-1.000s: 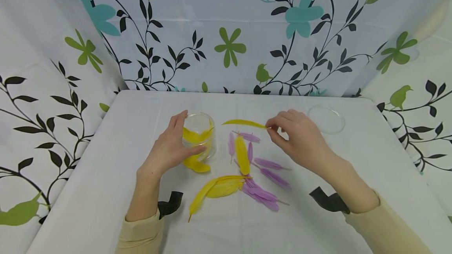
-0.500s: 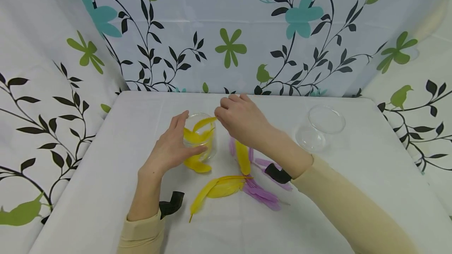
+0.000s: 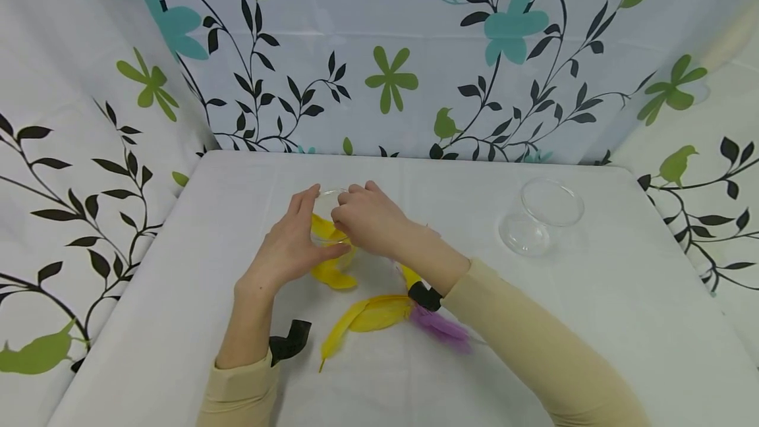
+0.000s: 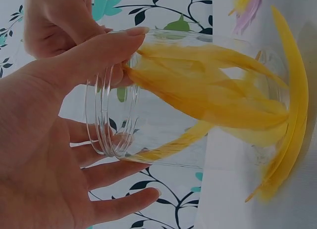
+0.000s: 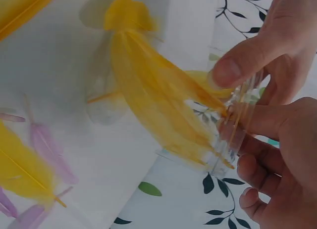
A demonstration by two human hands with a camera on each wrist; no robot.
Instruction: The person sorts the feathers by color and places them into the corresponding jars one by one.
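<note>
My left hand [image 3: 284, 242] grips a clear jar [image 4: 173, 145], thumb on the near side and fingers round the far side near the rim. Several yellow feathers [image 4: 198, 90] stand inside it, quills toward the mouth. The fingers of my right hand [image 3: 373, 223] reach into the jar's mouth and pinch a yellow feather [image 5: 163, 80] by the quill end. In the head view that hand hides much of the opening. Outside, against the jar's base, lies a curved yellow feather [image 4: 298, 85].
More yellow feathers [image 3: 379, 315] lie in front of the jar, beside purple feathers [image 3: 439, 328] partly covered by my right forearm. At the right of the white table are a clear ring-shaped lid [image 3: 553, 224] and a clear round disc [image 3: 524, 236]. Patterned curtain stands behind.
My right hand has carried a yellow feather leftward from over the table and down into the jar's mouth. The left hand keeps its hold on the jar.
</note>
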